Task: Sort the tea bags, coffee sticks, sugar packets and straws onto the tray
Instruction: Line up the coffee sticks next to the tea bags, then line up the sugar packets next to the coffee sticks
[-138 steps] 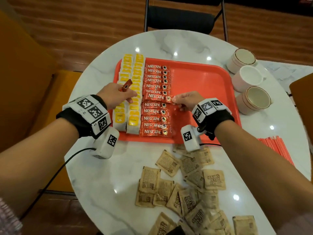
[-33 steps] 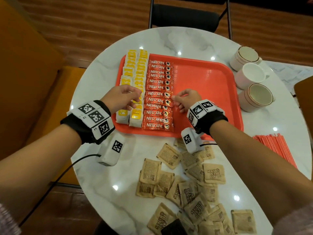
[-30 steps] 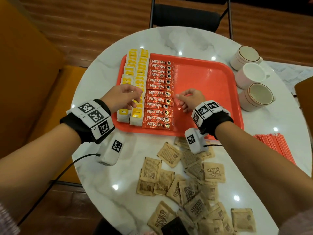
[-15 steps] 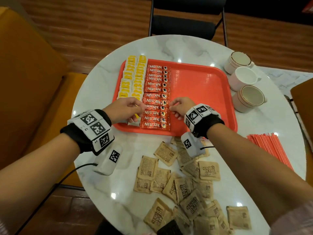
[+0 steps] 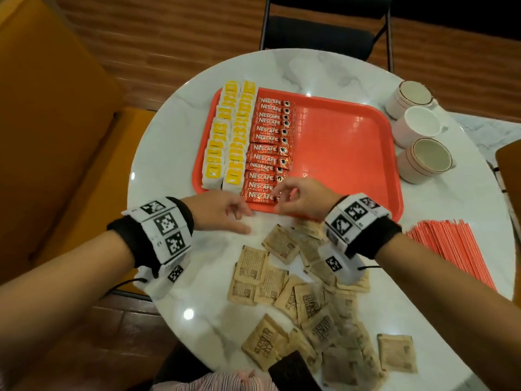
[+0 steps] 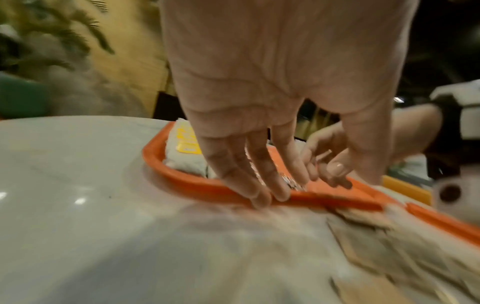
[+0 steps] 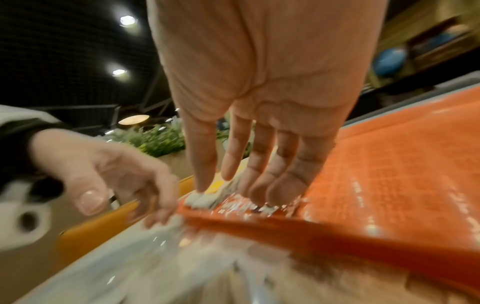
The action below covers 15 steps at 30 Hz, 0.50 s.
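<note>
A red tray (image 5: 338, 153) lies on the round marble table. Along its left side stand two columns of yellow-labelled tea bags (image 5: 228, 142), with a column of red Nescafe coffee sticks (image 5: 267, 153) beside them. My left hand (image 5: 225, 213) hovers at the tray's near rim (image 6: 187, 183), fingers straight and holding nothing. My right hand (image 5: 298, 198) is over the near edge, its straight fingertips (image 7: 259, 195) touching the right end of the nearest coffee stick. Brown sugar packets (image 5: 307, 303) lie loose on the table below the tray. Red straws (image 5: 451, 249) lie in a sheaf at the right.
Three cups (image 5: 425, 159) stand right of the tray. A black chair (image 5: 318, 32) is at the table's far side, and an orange seat (image 5: 56, 136) at the left. The tray's right half is bare.
Both hands have drawn back along the coffee column to the tray's near edge. The left hand has come off the tray and now hangs over the table by the rim.
</note>
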Each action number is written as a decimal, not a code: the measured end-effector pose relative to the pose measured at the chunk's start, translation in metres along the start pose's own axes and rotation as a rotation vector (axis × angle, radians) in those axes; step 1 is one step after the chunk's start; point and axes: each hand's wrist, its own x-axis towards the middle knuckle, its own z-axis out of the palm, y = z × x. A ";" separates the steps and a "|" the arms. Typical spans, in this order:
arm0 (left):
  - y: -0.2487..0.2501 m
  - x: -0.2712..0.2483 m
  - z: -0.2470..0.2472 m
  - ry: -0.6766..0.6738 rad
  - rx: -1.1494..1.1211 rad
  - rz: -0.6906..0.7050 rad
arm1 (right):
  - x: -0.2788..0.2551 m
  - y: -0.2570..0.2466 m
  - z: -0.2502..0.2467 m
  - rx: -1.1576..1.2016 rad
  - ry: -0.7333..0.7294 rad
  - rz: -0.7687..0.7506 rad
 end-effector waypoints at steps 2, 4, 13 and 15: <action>0.005 0.000 0.016 -0.084 0.135 0.028 | -0.016 -0.006 0.015 -0.215 -0.137 -0.106; 0.008 0.000 0.031 -0.141 0.291 0.028 | -0.026 -0.006 0.031 -0.383 -0.261 -0.158; 0.018 -0.015 0.089 -0.104 0.693 -0.079 | -0.063 0.010 0.067 -0.755 -0.350 -0.080; 0.017 -0.015 0.095 -0.058 0.706 -0.075 | -0.068 0.010 0.074 -0.853 -0.307 -0.095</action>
